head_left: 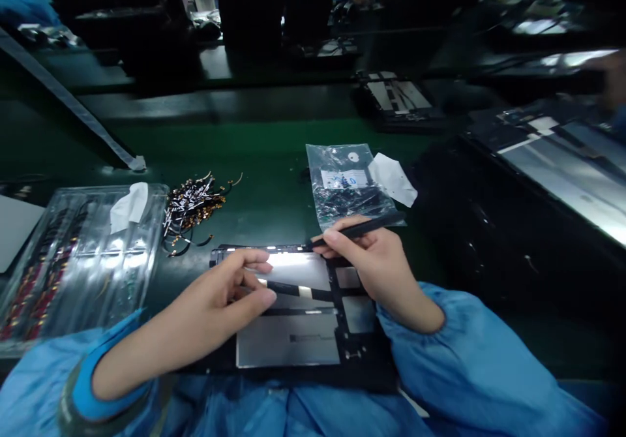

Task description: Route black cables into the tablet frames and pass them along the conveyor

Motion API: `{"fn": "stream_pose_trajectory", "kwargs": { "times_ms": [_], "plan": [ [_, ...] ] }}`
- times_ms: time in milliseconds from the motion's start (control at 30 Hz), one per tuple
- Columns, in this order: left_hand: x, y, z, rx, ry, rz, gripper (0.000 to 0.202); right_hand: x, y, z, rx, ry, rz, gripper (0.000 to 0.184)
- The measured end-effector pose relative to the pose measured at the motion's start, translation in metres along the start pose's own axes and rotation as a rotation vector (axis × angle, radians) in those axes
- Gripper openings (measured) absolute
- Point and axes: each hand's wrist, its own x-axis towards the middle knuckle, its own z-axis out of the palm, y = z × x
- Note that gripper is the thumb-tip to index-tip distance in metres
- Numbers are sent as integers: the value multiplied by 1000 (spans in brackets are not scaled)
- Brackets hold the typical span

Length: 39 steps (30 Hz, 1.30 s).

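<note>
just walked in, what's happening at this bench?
A person in blue sleeves works on an open panel lying flat on the green bench. The left hand pinches a black cable that runs across the panel. The right hand holds a black tool, its tip at the panel's top edge. A clear bag of parts lies just beyond. A pile of small wires and a plastic tray sit to the left.

Glossy metal panel; clear crinkled plastic bag; matt black tool.
</note>
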Motion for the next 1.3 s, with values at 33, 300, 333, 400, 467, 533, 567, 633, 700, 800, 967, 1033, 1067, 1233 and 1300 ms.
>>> {"fn": "stream_pose_trajectory", "kwargs": {
  "times_ms": [33,300,333,400,467,533,567,633,700,800,967,1033,1067,1233,1300],
  "plan": [
    [-7,-4,-6,11,30,15,43,3,3,3,-68,-9,-37,24],
    [-41,-32,-44,115,388,-19,44,12,11,13,-450,-99,-164,19],
    [-43,-35,-47,109,418,-42,45,12,11,13,-479,-104,-172,20],
    [-45,-39,-50,93,481,-82,46,11,12,13,-534,-102,-202,21],
    [-47,-43,-52,83,556,-102,46,10,13,14,-581,-90,-253,21],
    [-49,-46,-53,86,637,-106,44,8,14,15,-610,-77,-316,19],
    [-50,-48,-53,94,677,-107,45,7,14,15,-615,-70,-341,18],
    [-52,-53,-57,125,774,-109,47,6,14,16,-606,-47,-351,18],
    [-54,-60,-64,190,880,-120,48,6,13,16,-560,-6,-301,20],
    [-57,-73,-77,386,1007,-161,39,7,9,15,-432,60,-165,23],
    [-65,-98,-97,710,1070,-239,25,7,0,13,-248,122,98,31],
    [-67,-106,-102,763,1107,-284,24,7,1,11,-232,147,147,30],
    [-68,-110,-103,783,1132,-308,25,8,2,10,-232,156,154,29],
    [-69,-120,-105,830,1183,-358,31,11,17,2,-212,151,198,24],
    [-66,-121,-109,837,1190,-346,31,13,22,0,-213,159,207,22]
  ]
}}
